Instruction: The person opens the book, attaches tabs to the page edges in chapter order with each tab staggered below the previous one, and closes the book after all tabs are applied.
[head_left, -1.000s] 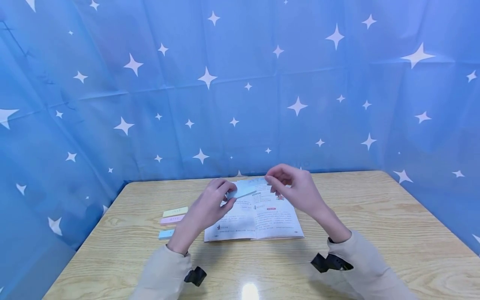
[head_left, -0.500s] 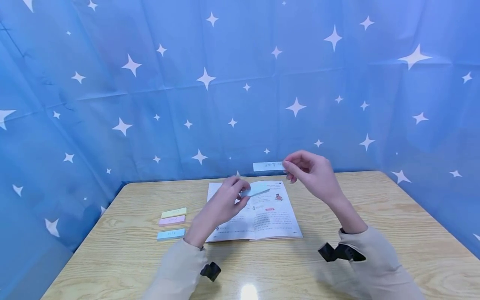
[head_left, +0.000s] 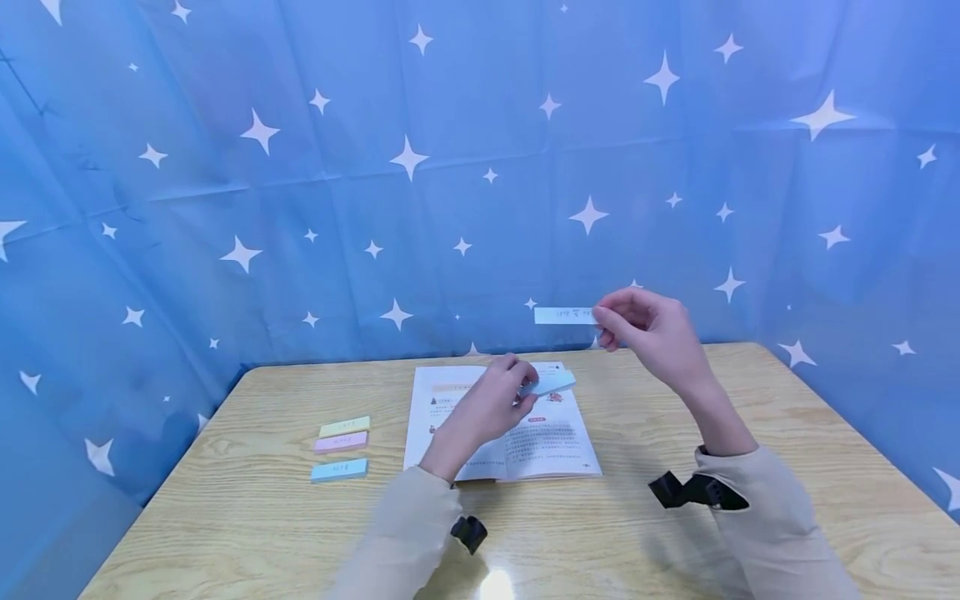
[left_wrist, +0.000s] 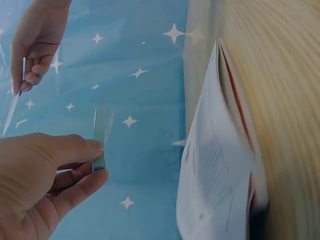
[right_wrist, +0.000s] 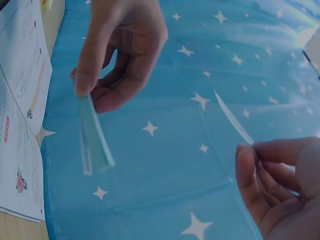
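Observation:
My left hand pinches a pad of pale blue sticky notes between thumb and fingers, above the open book. In the left wrist view the pad is seen nearly edge-on, with a thin leaf standing slightly away from it. My right hand pinches the end of a single light blue sticky note strip with handwriting on it. The strip is held up in front of the blue backdrop, higher than the left hand and apart from the pad. In the right wrist view this strip curves slightly from the fingertips.
Left of the book lie three small sticky note pads on the wooden table: yellow, pink and blue. A blue backdrop with white stars hangs behind the table's far edge.
The strip has come off the pad area and risen to the right with the right hand. The left hand has moved right across the book with the pad.

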